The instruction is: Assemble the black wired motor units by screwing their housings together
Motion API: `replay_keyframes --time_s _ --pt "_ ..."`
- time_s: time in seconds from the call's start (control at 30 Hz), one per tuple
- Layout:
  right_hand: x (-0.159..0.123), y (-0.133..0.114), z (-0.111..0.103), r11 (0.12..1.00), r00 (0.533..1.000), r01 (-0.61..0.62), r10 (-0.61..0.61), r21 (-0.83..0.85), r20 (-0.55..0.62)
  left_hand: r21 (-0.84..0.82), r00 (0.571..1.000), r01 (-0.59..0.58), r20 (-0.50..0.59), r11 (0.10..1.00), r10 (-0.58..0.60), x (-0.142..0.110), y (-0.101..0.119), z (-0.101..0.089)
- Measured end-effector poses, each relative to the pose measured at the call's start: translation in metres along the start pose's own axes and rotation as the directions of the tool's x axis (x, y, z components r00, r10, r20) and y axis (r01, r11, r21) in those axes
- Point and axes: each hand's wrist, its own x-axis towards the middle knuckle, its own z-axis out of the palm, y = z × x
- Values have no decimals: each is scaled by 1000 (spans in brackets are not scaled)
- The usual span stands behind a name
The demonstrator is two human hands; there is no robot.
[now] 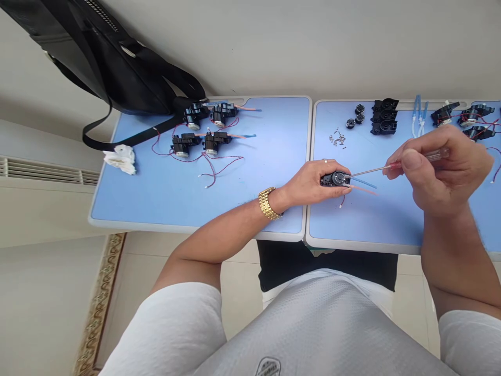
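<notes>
My left hand (317,183) grips a small black pump unit (340,179) low over the right-hand table, thumb and fingers on its two sides. A blue tube (365,183) and a pinkish tube (364,189) stick out of the unit to the right, and a short dark red wire (343,200) shows below it. In my right hand (446,167) is a screwdriver (371,171) with a clear red handle, fingers closed round it. Its shaft slants down to the left, and the tip meets the right end of the unit's top. Any screw under the tip is too small to make out.
Loose screws (338,138), round black parts (355,117), black housings (385,116) and blue-white tubes (418,117) lie behind my hands. More wired units (475,114) sit at right. On the left table (258,141) are several wired units (215,141), crumpled tissue (120,159) and a black bag (117,68).
</notes>
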Motion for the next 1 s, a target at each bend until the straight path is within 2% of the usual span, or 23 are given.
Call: replay_keyframes --time_s 0.33,1.0 --pt "0 -5 -1 999 997 9 -6 -46 75 7 1000 -13 5 1000 13 0 -2 0" --pt "0 -5 -1 997 995 11 -2 -81 104 19 1000 16 22 1000 -16 0 1 -2"
